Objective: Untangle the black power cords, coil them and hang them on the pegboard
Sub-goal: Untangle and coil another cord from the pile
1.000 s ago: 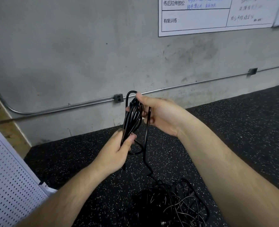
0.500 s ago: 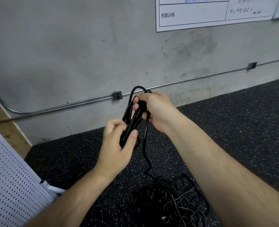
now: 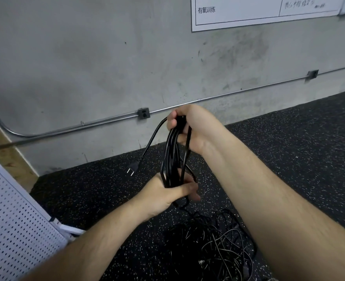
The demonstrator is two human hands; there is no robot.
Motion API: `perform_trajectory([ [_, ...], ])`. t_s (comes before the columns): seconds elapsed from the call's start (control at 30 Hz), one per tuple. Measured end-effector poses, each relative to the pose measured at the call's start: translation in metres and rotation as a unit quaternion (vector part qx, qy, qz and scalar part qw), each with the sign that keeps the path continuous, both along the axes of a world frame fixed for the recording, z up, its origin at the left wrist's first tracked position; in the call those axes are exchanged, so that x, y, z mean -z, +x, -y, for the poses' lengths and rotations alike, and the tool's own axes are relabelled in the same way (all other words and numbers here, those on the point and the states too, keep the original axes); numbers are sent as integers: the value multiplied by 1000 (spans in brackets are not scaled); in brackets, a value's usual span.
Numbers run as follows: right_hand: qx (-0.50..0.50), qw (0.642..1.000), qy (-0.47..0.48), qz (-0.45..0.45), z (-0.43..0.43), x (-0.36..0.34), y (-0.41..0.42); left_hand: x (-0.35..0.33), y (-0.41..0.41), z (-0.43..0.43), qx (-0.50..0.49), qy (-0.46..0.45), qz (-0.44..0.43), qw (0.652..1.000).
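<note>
A black power cord point(image 3: 170, 159) is folded into a long bundle of several loops between my hands. My right hand point(image 3: 196, 128) grips the bundle's top end. Lower down, my left hand point(image 3: 167, 192) grips its bottom end. The cord's plug point(image 3: 132, 169) hangs free to the left of the bundle, its prongs pointing down-left. One strand runs from the bundle down to a tangled heap of black cords point(image 3: 212, 242) on the floor. The white pegboard point(image 3: 15, 230) leans at the lower left, with nothing visible hanging on it.
A grey concrete wall point(image 3: 86, 67) stands close ahead, with a metal conduit point(image 3: 86, 126) and a small outlet box point(image 3: 143, 113) low on it. A white chart point(image 3: 265, 11) hangs at the top right. The floor point(image 3: 289, 138) is black speckled rubber. Wood point(image 3: 9, 159) shows at the left.
The plug end has dropped free and now hangs left of the bundle. My left hand slid down to the bundle's bottom end while my right hand kept hold of the top.
</note>
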State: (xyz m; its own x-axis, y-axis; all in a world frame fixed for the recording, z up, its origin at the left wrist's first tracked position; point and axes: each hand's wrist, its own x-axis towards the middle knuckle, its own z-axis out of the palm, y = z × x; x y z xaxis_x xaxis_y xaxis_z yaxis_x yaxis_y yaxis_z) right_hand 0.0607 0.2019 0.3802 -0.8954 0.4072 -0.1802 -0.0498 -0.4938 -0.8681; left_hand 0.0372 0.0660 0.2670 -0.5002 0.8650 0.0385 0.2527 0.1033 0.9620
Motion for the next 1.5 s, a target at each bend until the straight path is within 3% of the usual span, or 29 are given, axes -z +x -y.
perform_trajectory([
  [0.1,-45,993,86,63,-15,-3,8,15,-12,2,-55,-80,-116,989],
  [0.2,-74,971,178,141,-25,6,14,32,-34,13,-86,-102,-224,965],
  [0.33,-83,960,195,184,-23,25,17,43,-69,34,-90,-164,-406,894],
  [0.43,-60,948,251,185,-27,29,17,43,-78,35,-91,-167,-438,879],
  [0.53,-80,961,205,167,-38,22,19,34,-73,35,-100,-121,-462,873],
  [0.67,-125,970,148,148,-42,17,19,26,-77,44,-124,-57,-450,883],
  [0.83,-90,959,200,181,-39,32,8,31,-68,42,-31,-68,-314,946],
  [0.97,-105,958,196,182,-31,32,5,26,-37,41,-86,-195,-344,915],
  [1.03,-123,961,169,180,-24,31,3,19,-22,31,-104,-182,-346,915],
  [1.1,-140,964,143,174,-15,30,0,13,-10,18,-128,-100,-267,950],
  [1.17,-154,966,120,167,-6,26,-1,13,-12,11,-127,-26,-132,983],
  [1.27,-156,969,114,155,-3,14,0,19,-18,10,-87,-56,-62,993],
  [1.33,-138,974,108,141,-8,5,3,24,-15,12,-119,-41,-76,989],
  [1.5,-53,982,97,150,-20,9,4,18,-8,13,-142,18,-226,964],
])
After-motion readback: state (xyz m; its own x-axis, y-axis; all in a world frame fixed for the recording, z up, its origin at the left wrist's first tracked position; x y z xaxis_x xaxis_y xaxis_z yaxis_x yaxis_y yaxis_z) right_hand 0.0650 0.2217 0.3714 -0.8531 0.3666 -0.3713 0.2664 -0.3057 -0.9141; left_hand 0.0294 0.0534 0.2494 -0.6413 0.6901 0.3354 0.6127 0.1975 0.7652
